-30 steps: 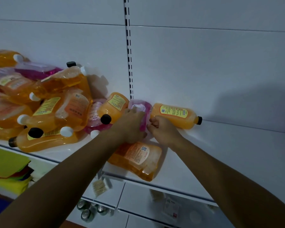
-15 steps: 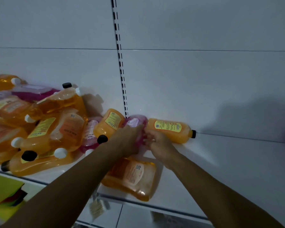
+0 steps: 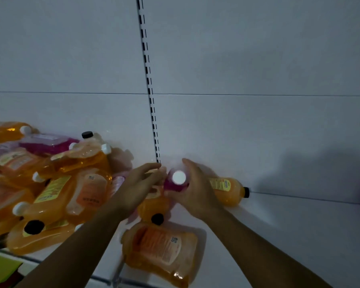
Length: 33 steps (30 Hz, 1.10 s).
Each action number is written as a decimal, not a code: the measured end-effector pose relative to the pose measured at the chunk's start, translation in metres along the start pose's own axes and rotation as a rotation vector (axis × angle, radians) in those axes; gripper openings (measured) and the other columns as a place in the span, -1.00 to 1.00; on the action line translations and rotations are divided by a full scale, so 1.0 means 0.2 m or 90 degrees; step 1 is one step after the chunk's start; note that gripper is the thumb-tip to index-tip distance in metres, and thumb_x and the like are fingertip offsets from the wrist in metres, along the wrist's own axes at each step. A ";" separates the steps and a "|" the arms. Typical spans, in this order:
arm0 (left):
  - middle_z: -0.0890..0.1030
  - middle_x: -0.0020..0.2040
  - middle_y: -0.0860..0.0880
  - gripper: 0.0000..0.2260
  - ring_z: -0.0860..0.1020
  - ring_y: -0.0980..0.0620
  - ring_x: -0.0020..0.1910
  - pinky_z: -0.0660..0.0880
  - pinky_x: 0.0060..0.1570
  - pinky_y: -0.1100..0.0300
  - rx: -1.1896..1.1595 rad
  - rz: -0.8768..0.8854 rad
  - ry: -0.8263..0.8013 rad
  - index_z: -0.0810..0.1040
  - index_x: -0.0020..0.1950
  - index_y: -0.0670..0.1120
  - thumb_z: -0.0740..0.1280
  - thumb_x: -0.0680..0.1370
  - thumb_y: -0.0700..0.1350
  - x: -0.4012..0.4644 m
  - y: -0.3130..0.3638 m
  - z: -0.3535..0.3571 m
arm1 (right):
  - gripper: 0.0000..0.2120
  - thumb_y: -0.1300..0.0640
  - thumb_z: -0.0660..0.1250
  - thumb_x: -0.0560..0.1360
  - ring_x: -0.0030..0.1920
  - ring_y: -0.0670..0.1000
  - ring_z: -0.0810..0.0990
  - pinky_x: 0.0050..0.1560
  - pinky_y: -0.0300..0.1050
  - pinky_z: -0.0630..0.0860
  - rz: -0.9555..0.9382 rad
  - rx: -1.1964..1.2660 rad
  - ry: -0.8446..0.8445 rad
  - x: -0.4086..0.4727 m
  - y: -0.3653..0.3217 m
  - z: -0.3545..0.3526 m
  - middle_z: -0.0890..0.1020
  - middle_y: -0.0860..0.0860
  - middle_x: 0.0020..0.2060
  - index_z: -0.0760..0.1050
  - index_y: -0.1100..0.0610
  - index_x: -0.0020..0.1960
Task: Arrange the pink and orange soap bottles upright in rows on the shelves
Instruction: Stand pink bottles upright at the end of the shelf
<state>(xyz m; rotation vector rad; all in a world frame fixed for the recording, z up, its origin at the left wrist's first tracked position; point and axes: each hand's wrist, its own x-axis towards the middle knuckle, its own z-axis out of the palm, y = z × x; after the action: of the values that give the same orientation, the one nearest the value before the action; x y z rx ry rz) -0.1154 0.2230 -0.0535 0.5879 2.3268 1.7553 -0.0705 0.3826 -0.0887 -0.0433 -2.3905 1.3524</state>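
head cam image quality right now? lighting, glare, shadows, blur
Head view: dim overall, bluish cast on the shelf back wall; the white cap of the pink bottle between the left hand and right hand is blown out; soft dark shadow on the wall at far right; edges slightly soft, wide-angle bend in the upright slotted rail.

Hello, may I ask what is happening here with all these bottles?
A person is sorting soap bottles on a white shelf. Both hands hold one pink bottle near the back wall; its white cap faces the camera, so it seems to be standing up. The left hand and right hand each have a grip on one side. An orange bottle lies on its side just to the right. A pile of bottles on the left is not arranged yet.
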 end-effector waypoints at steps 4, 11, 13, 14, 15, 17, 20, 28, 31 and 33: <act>0.49 0.30 0.13 -0.40 0.46 0.17 0.25 0.44 0.12 0.24 0.118 0.085 -0.115 0.31 0.45 0.14 0.40 0.43 0.11 0.00 0.01 0.00 | -0.27 -0.15 0.59 0.20 0.08 -0.08 0.57 0.08 -0.03 0.60 0.058 0.131 0.144 0.05 -0.07 -0.15 0.58 -0.09 0.10 0.40 -0.02 0.28; 0.58 0.10 0.19 -0.51 0.57 0.25 -0.05 0.55 -0.12 0.27 0.270 0.307 0.000 0.45 0.31 0.02 0.48 0.41 0.02 0.06 0.04 0.28 | -0.29 -0.42 0.40 0.23 0.00 -0.04 0.60 0.03 0.03 0.61 0.135 0.032 0.232 -0.06 -0.19 -0.41 0.59 -0.11 0.03 0.41 -0.03 0.22; 0.58 0.06 0.24 -0.57 0.57 0.30 -0.08 0.52 -0.21 0.35 0.248 0.333 -0.045 0.48 0.27 0.03 0.43 0.42 0.03 0.07 0.07 0.37 | -0.29 -0.46 0.34 0.27 0.03 0.00 0.59 0.05 0.06 0.59 0.142 -0.050 0.241 -0.12 -0.16 -0.49 0.58 -0.09 0.06 0.39 -0.03 0.23; 0.59 0.05 0.23 -0.59 0.58 0.30 -0.08 0.53 -0.21 0.34 0.232 0.340 -0.072 0.49 0.27 0.02 0.42 0.44 0.02 0.08 0.07 0.42 | -0.32 -0.45 0.31 0.30 0.04 0.01 0.59 0.06 0.07 0.59 0.145 -0.078 0.248 -0.15 -0.14 -0.54 0.58 -0.08 0.07 0.39 -0.03 0.23; 0.59 0.05 0.22 -0.61 0.58 0.29 -0.07 0.55 -0.19 0.31 0.209 0.344 -0.097 0.49 0.27 0.00 0.43 0.46 -0.02 0.08 0.07 0.49 | -0.34 -0.45 0.29 0.32 0.04 0.01 0.58 0.06 0.08 0.59 0.147 -0.094 0.256 -0.18 -0.11 -0.58 0.58 -0.08 0.07 0.38 -0.04 0.23; 0.59 0.03 0.20 -0.66 0.60 0.27 -0.07 0.56 -0.17 0.31 0.164 0.342 -0.139 0.49 0.26 -0.04 0.43 0.50 -0.16 0.09 0.07 0.63 | -0.29 -0.46 0.29 0.29 0.07 0.01 0.58 0.07 0.09 0.59 0.140 -0.114 0.270 -0.26 -0.05 -0.66 0.57 -0.07 0.11 0.35 -0.04 0.27; 0.61 0.03 0.15 -0.67 0.60 0.26 -0.05 0.54 -0.14 0.38 0.123 0.345 -0.187 0.48 0.26 -0.02 0.37 0.53 -0.25 0.08 0.06 0.85 | -0.20 -0.37 0.41 0.25 0.15 0.02 0.55 0.10 0.09 0.58 0.156 -0.163 0.285 -0.37 0.06 -0.76 0.52 -0.06 0.19 0.26 -0.04 0.36; 0.58 0.11 0.05 -0.70 0.57 0.16 -0.02 0.53 -0.06 0.39 0.130 0.328 -0.330 0.44 0.29 -0.08 0.32 0.57 -0.21 0.14 0.14 1.34 | -0.17 -0.20 0.44 0.38 0.25 0.08 0.48 0.16 0.12 0.53 0.247 -0.316 0.383 -0.53 0.26 -1.05 0.46 0.00 0.29 0.11 -0.01 0.49; 0.57 0.10 0.03 -0.70 0.55 0.17 -0.06 0.47 -0.13 0.51 0.125 0.339 -0.350 0.44 0.29 -0.12 0.32 0.56 -0.24 0.14 0.16 1.52 | -0.22 -0.23 0.41 0.33 0.20 0.08 0.52 0.10 0.13 0.55 0.279 -0.308 0.437 -0.58 0.32 -1.14 0.50 -0.03 0.23 0.17 -0.04 0.44; 0.58 0.11 0.03 -0.70 0.58 0.16 -0.05 0.49 -0.13 0.47 0.116 0.329 -0.371 0.45 0.29 -0.11 0.32 0.56 -0.25 0.14 0.16 1.62 | -0.24 -0.26 0.36 0.29 0.16 0.08 0.55 0.06 0.13 0.57 0.296 -0.298 0.461 -0.61 0.38 -1.19 0.53 -0.03 0.19 0.21 -0.04 0.40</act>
<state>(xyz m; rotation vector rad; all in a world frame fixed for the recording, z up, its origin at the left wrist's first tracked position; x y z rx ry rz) -0.0173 0.5277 -0.1148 1.6004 2.0218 1.2687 0.1122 0.5909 -0.0817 -1.0743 -2.0373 0.7032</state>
